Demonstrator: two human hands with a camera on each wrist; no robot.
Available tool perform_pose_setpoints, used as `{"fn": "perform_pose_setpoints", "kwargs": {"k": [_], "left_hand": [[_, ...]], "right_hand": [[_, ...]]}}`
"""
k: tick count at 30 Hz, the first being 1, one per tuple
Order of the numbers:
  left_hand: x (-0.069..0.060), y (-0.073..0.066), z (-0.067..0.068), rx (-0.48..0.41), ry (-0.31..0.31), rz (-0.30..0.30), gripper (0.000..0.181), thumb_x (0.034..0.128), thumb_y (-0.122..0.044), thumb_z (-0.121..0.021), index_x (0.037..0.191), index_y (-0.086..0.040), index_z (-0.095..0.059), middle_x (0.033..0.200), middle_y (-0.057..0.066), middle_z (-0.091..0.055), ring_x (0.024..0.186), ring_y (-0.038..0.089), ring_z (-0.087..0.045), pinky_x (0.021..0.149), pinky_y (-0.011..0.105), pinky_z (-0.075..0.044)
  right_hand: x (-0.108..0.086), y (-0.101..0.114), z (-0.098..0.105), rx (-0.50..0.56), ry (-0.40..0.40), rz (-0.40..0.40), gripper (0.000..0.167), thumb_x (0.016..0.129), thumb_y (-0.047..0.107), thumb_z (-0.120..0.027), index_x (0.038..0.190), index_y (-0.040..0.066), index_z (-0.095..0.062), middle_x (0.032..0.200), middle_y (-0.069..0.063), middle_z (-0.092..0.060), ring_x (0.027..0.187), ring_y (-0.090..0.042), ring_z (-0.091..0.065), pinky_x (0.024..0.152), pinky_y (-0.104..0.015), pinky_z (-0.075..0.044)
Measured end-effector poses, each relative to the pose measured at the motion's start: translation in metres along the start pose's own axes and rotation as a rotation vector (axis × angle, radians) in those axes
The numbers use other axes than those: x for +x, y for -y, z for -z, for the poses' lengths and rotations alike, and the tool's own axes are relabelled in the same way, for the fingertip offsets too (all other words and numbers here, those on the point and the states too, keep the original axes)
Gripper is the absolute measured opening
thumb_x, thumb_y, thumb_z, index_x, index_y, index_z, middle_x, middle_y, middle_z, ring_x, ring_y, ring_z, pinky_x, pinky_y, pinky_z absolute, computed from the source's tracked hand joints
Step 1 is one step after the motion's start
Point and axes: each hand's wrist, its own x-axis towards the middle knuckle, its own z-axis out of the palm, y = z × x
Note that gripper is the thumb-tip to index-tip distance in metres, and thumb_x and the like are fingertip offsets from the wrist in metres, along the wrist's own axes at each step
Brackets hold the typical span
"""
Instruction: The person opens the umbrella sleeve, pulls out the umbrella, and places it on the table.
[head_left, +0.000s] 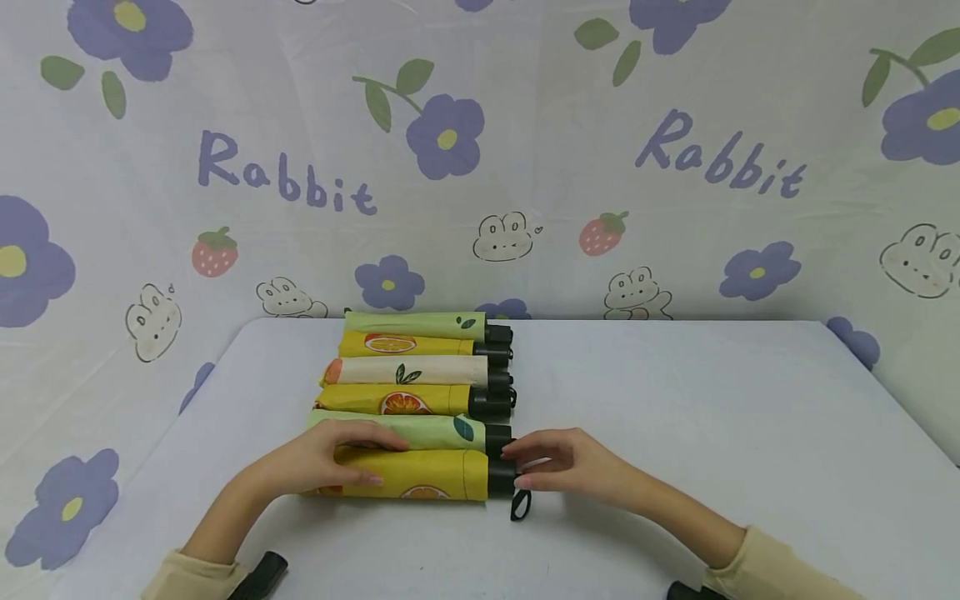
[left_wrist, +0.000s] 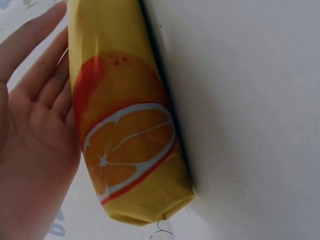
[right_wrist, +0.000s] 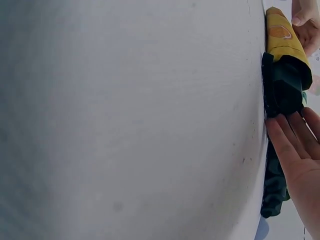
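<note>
A folded yellow umbrella (head_left: 457, 479) with orange-slice prints lies nearest the front edge, its black handle (head_left: 501, 478) pointing right. My left hand (head_left: 326, 458) rests over its left part, with fingers reaching across towards the light green umbrella (head_left: 442, 429) behind. In the left wrist view the fingers lie fairly straight along the yellow cover (left_wrist: 120, 40). At the handle end, my right hand (head_left: 573, 471) has its fingertips at the black handle, beside a small black wrist loop (head_left: 521, 504). In the right wrist view those fingers (right_wrist: 285, 135) look extended.
Behind lie more folded umbrellas in a row, handles to the right: a yellow one (head_left: 442, 400), a cream one (head_left: 450, 369), another yellow one (head_left: 442, 346) and a green one (head_left: 420, 325). The white table (head_left: 712, 400) meets a rabbit-printed cloth (head_left: 547, 167) at the back.
</note>
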Motion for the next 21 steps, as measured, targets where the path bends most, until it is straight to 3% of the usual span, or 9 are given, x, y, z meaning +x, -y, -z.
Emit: {"fn": "perform_pose_setpoints", "kwargs": {"k": [12,21], "left_hand": [[-0.001,0.005,0.0,-0.003,0.006,-0.03,0.043,0.0882,-0.032,-0.072,0.13,-0.027,-0.062,0.131,-0.007,-0.064,0.121,0.006,-0.056,0.103,0.017,-0.043],[-0.001,0.007,-0.002,-0.016,0.023,-0.047,0.045,0.088,-0.032,-0.072,0.131,-0.025,-0.061,0.133,-0.007,-0.063,0.123,0.005,-0.055,0.105,0.017,-0.042]], "right_hand": [[0.004,-0.002,-0.005,0.027,-0.025,-0.037,0.046,0.089,0.021,-0.072,0.13,0.004,-0.06,0.134,-0.015,-0.061,0.122,-0.033,-0.059,0.097,-0.023,-0.052],[0.007,0.0,-0.014,-0.024,-0.039,-0.041,0.044,0.088,0.021,-0.073,0.126,0.004,-0.063,0.133,-0.018,-0.06,0.121,-0.031,-0.061,0.098,-0.03,-0.053]]}}
